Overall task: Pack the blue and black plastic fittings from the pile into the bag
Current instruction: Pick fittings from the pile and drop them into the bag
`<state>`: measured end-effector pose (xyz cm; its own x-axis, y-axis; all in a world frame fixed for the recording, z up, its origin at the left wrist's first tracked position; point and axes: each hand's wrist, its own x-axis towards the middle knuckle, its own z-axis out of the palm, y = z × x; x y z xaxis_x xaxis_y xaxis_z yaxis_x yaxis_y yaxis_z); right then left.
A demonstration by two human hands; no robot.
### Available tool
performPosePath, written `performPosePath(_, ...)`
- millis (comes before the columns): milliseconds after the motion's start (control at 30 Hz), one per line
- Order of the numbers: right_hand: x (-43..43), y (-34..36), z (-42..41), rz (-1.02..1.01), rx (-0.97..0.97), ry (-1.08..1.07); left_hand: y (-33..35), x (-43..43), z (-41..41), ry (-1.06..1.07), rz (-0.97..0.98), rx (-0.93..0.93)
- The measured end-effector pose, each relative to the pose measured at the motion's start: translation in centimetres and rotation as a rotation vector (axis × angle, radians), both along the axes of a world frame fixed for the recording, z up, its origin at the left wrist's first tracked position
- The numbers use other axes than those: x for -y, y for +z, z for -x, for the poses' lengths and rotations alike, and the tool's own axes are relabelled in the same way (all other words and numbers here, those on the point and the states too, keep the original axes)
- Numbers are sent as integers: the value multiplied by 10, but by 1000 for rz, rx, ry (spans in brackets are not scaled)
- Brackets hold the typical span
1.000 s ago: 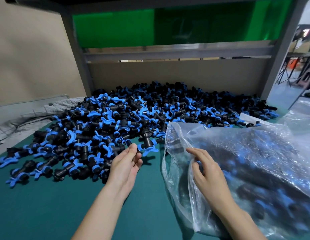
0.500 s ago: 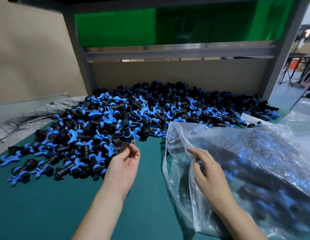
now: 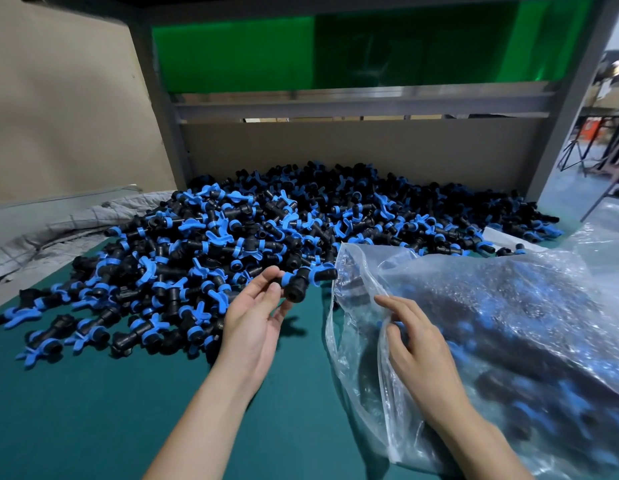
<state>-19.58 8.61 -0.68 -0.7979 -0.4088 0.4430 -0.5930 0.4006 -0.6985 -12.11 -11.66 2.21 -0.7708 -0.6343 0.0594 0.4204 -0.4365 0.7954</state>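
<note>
The left hand [image 3: 256, 327] is turned palm up just in front of the near edge of the pile [image 3: 266, 230]. Its thumb and fingertips pinch one fitting [image 3: 301, 282], a black T-shaped piece with blue collars. The fitting is held clear of the green counter [image 3: 93, 410], a little beyond and between the two hands. Its far blue end is right at the mouth of the bag [image 3: 509, 299].

The right hand [image 3: 419, 348] lies palm down on the bag, to the right of the left hand. Its thumb and forefinger curl to pinch a fold of the clear film near the opening. The bag stretches away to the right of this hand and lies on the counter. Many blue and black fittings show dimly through the plastic.

The pile spreads out beyond both hands as far as the back board. Looser pieces trail off to the left of the left hand. Further left, past those strays, a crumpled grey cloth [image 3: 76, 223] lies at the counter's edge.
</note>
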Motion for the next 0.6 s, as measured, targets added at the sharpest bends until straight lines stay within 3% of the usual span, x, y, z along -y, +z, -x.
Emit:
performPosePath(200,0,-1,0,24,-9,-1,-4,-4,3,56,112,55)
performPosePath(600,0,-2,1,34,-15,5,-5,-3,3,65,114,59)
